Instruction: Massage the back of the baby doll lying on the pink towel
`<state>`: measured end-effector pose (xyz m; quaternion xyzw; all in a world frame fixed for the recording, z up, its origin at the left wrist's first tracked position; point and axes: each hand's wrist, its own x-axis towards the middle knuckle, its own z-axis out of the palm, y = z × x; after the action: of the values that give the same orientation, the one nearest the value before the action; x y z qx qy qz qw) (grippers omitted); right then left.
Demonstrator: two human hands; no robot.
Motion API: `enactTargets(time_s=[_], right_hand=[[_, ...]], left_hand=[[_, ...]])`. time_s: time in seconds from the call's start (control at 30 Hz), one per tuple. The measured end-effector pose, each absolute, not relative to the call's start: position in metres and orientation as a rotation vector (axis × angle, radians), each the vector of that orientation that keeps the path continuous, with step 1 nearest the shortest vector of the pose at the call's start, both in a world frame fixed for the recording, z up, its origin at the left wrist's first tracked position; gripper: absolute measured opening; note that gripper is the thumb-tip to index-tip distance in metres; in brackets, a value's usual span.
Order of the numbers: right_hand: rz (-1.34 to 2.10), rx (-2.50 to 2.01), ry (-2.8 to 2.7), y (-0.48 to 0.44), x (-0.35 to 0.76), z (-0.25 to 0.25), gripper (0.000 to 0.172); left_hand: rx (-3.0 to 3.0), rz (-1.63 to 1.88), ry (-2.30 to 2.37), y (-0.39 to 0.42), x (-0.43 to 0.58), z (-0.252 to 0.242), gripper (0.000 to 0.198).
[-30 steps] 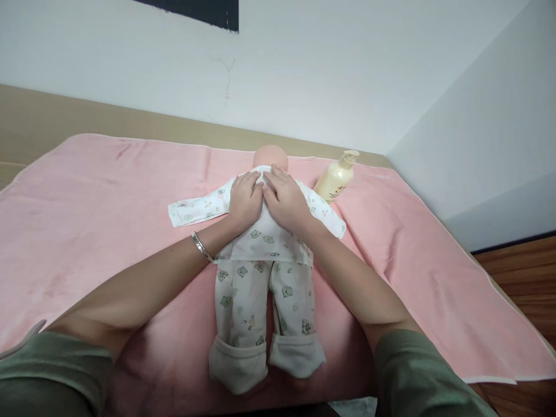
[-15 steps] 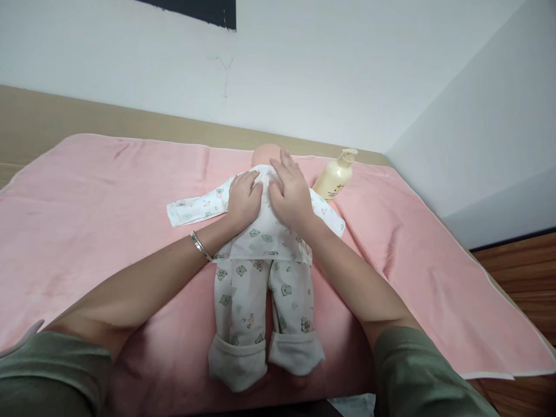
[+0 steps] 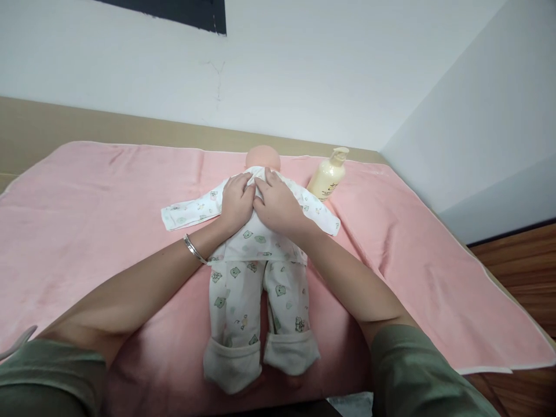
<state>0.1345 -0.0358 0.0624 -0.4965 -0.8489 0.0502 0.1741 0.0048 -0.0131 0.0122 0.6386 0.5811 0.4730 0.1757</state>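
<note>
Well, doll (image 3: 259, 248) on pink blanket (image 3: 412, 272) near wall (image 3: 321, 69).

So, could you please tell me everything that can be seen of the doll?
The doll lies stretched out on the pink blanket, its smooth, hairless, plastic-looking head pointing away from the camera; no face shows. It wears a white shirt and trousers of soft-looking cloth, printed with small animal figures, many of them green. The sleeves spread to both sides, and the trousers end in plain, turned-up cuffs. The left hand and right hand rest side by side on its upper body.
</note>
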Motion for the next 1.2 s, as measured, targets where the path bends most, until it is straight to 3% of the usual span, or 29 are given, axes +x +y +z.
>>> enactTargets(time_s=[0.27,0.4,0.5,0.63,0.93,1.2], right_hand=[[0.112,-1.348,-2.126,-0.033,0.145,0.081,0.063],[-0.012,-1.318,-2.016,-0.022,0.173,0.099,0.069],[-0.038,-1.293,-1.939,-0.008,0.202,0.11,0.069],[-0.121,-1.271,-1.915,0.02,0.24,0.113,0.066],[-0.15,-1.645,-1.814,0.04,0.255,0.114,0.071],[-0.068,-1.695,-1.883,0.039,0.248,0.106,0.059]], left_hand=[[2.001,1.316,1.677,-0.015,0.002,0.016,0.05],[2.167,1.394,1.676,-0.02,0.007,0.035,0.061],[2.097,1.405,1.597,-0.02,0.02,0.055,0.057],[1.826,1.374,1.339,-0.007,0.052,0.081,0.048],[0.695,1.215,0.621,0.033,0.127,0.122,0.062],[0.457,1.013,0.384,0.052,0.14,0.13,0.063]])
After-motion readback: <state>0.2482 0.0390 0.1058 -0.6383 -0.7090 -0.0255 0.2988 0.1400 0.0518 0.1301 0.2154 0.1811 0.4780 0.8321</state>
